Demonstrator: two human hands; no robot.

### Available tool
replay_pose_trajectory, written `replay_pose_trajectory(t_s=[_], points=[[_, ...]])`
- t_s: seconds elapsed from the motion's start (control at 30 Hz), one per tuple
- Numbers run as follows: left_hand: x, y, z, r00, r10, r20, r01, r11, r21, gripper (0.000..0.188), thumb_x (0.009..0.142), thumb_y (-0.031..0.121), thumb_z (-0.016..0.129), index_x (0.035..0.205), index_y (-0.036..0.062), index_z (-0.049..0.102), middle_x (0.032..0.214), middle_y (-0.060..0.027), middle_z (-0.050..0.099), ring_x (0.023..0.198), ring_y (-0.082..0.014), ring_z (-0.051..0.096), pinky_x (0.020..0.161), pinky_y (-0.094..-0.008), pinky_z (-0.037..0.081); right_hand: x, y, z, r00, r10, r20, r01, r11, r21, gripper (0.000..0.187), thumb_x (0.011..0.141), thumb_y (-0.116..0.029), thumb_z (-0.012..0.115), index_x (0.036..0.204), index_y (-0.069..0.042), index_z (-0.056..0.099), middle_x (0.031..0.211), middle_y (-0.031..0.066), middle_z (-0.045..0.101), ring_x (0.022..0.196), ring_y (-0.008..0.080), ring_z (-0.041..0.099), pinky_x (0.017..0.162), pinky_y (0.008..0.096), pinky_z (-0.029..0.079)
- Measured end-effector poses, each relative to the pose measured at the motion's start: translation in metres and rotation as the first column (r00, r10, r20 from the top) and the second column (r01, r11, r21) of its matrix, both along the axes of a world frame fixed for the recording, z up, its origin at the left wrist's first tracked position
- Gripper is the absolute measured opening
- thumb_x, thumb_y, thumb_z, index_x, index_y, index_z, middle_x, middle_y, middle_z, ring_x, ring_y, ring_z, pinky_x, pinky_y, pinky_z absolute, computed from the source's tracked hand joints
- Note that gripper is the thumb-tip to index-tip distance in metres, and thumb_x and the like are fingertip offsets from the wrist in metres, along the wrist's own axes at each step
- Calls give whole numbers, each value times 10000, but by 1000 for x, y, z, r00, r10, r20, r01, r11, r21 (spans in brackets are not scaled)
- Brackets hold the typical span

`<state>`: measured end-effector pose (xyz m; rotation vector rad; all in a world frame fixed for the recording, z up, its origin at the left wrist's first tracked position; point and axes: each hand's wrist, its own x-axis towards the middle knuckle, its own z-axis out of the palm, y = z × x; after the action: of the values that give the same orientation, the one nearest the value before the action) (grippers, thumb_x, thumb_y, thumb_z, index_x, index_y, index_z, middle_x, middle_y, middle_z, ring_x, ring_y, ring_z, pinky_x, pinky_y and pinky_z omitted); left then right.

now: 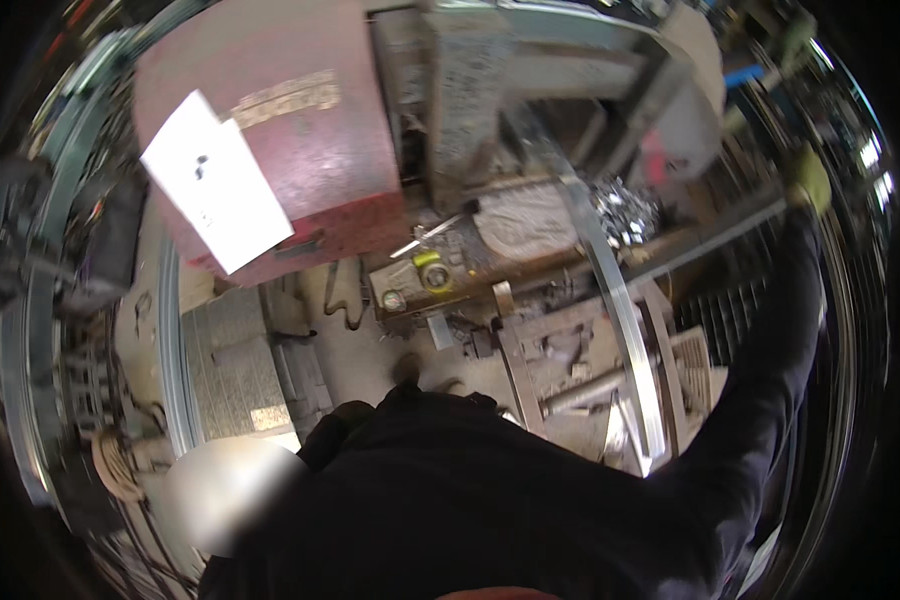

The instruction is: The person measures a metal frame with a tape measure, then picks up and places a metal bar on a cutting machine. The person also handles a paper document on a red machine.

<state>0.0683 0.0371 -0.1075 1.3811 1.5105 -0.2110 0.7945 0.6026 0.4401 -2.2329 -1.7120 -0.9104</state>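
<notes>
Grip uncertain at far right: reaching out along a straight dark sleeve [770, 330], with the right hand [810, 182] in a yellow-green glove at the outer end of a grey metal bar [712, 240]; cannot tell from the blur if closed around it or only resting against it. Cannot tell the left grip, with the left hand out of view. Slanting from the glove down toward the middle, the bar; near its inner end, a bright metal strip [618, 300], running long and narrow toward the body. Just beside the strip, a heap of shiny scraps [627, 212] (silvery, too smeared to sort by shape). To the left of that, on a worn workbench [550, 265], a pale crumpled sheet [525, 222], then a round yellow-rimmed item [433, 273]. Below the bar, dark grating [725, 315]; nearer the body, a rusty brown frame [522, 375] with loose pieces about it. Farther left, a big red housing [310, 165], with white papers [215, 190] lying overlapped on it. Along the left, long metal profiles [175, 350] beside a stack of grey-brown boards [232, 375].
</notes>
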Motion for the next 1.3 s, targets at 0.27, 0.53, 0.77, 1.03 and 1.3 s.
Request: replay_pose_trajectory(t_s=[0.27,0.53,0.77,1.03,1.3], points=[[-4,-1,2,996,-58,-74,56,998,-27,514,937,521,553,1094,89,780,1146,-175,748,1105,-345,694,957,-456,511,-47,-30,10,996,-90,-24,90,995,40,414,956,-481,556,1209,-198,720,1188,148,735,1101,391,697,873,518,569],[-5,3,-2,992,-100,-83,99,995,-16,482,939,489,550,1066,84,780,1136,-181,747,1102,-348,692,952,-457,517,-39,-27,4,1000,-28,-9,29,995,100,434,943,-487,559,1217,-190,718,1162,159,741,1071,396,708,869,522,570],[-2,4,-2,991,-102,-90,102,995,-2,457,942,461,548,1041,81,780,1127,-185,746,1100,-350,690,947,-459,522,-42,-29,7,998,-56,-24,57,997,59,445,946,-496,557,1224,-186,714,1188,161,734,1102,393,698,888,519,561],[-4,1,-11,981,-170,-90,174,984,36,409,935,412,549,1000,78,775,1110,-190,744,1092,-357,688,944,-464,526,-52,-32,11,993,-114,-22,114,993,24,455,948,-506,561,1236,-186,709,1188,145,737,1107,383,697,883,510,563],[-9,-5,-12,955,-295,-40,297,945,133,387,932,384,544,1006,80,772,1102,-194,744,1087,-366,687,953,-471,527,-53,-33,11,994,-101,-31,103,993,51,445,955,-499,557,1224,-178,708,1191,141,736,1110,382,696,882,510,563]])
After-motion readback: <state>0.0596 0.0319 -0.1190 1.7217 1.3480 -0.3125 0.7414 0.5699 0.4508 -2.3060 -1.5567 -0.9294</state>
